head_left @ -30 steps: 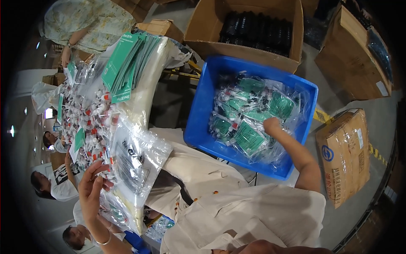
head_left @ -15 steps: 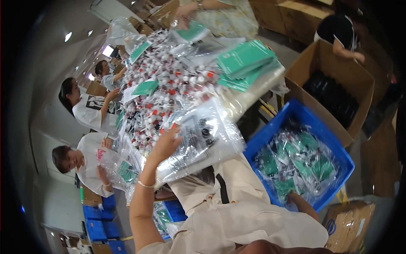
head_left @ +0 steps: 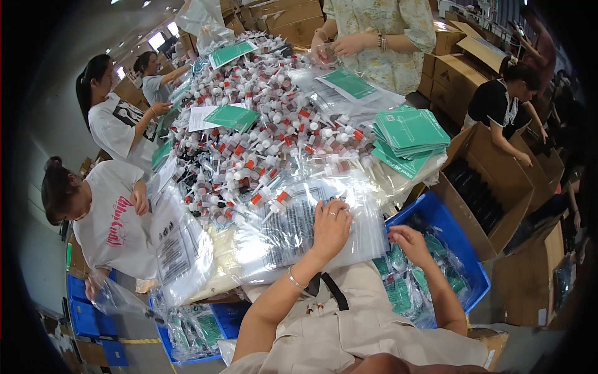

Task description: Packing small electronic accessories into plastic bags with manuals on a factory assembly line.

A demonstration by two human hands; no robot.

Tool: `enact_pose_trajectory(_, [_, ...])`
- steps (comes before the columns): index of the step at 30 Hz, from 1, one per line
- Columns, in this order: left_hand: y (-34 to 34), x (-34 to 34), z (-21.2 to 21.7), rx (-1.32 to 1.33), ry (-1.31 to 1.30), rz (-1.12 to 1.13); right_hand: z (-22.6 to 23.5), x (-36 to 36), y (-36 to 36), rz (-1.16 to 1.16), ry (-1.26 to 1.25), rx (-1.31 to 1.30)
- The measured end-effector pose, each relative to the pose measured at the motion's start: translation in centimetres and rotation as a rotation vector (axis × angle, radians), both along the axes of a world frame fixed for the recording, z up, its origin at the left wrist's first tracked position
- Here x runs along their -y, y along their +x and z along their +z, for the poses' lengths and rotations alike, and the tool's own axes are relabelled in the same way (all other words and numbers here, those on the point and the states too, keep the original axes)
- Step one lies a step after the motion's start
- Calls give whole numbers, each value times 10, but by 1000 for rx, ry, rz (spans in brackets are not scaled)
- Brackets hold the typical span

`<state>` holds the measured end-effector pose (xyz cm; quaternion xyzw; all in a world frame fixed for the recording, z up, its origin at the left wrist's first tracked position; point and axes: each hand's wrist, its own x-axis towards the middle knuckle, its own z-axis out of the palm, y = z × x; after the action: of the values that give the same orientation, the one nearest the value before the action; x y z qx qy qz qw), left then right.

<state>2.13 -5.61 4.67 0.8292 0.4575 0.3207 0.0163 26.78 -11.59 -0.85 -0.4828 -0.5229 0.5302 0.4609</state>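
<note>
Clear bags (head_left: 367,215) are lying under the left hand (head_left: 332,229), fingers apart. Filled packets (head_left: 398,293) are sitting below the empty, loosely parted right hand (head_left: 411,245); many loose bottles (head_left: 249,140) are remaining ahead.

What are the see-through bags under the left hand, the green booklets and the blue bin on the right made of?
The see-through bags look like thin, glossy plastic: light glares off them. The green booklets seem to be paper or thin card, flat with crisp edges; the finish is hard to judge. The blue bin is probably hard, smooth plastic, with stiff, even walls.
</note>
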Motion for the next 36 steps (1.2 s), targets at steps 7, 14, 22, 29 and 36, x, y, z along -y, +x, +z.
enact_pose_trajectory(7, [-21,-9,6,361,-159,-175,98,-44,-68,-33,309,352])
enact_pose_trajectory(14, [-32,-10,12,311,-253,-239,115,-73,-78,301,-272,196])
enact_pose_trajectory(22, [-38,-10,27,233,-205,-261,125,-78,-81,350,-255,280])
enact_pose_trajectory(29, [-44,6,79,364,-283,-161,111,-84,-110,423,-290,-88])
enact_pose_trajectory(36, [-66,6,58,404,-435,-52,102,-86,-145,346,-230,-96])
